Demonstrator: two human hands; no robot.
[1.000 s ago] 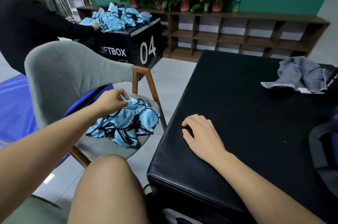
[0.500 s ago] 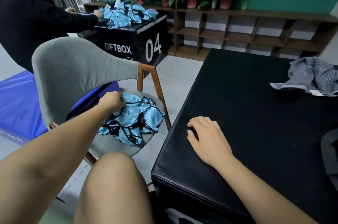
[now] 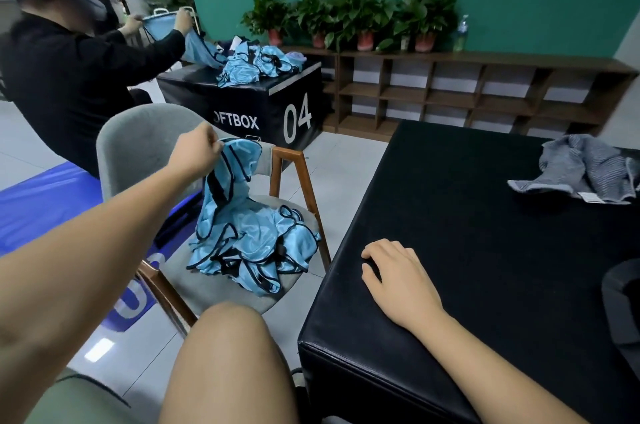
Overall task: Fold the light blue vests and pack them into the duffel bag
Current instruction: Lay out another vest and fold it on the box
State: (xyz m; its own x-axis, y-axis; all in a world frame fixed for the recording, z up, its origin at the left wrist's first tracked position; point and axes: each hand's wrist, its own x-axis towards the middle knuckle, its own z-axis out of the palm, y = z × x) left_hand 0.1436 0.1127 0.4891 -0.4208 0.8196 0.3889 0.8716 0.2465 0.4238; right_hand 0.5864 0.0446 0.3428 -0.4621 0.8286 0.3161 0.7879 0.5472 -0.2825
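Raised since the earlier frame: left hand, up off the chair seat, fingers curled and pinching one light blue vest by its black-trimmed edge, lower end trailing down onto the pile. Unmoved: right hand, flat and relaxed, palm down near the corner of the black table, holding nothing.

Counts: two hands, one lifted vest, one tangled vest pile on the seat of one grey chair, number in it not countable. One dark bag on the table at the right frame edge, mostly cropped. One grey striped garment at the table's far right, with a white tag, unreadable.

Writing: "OFTBOX" and "04" in white on one black box behind the chair, left end of the word cut off by the chair back.

Around: second heap of blue vests on that box. One person in black beside it, holding up another blue vest with both hands. Four reddish plant pots and one bottle on top of a wooden shelf unit. Blue mat on the floor left of the chair. Bare knee low in frame, between chair and table.
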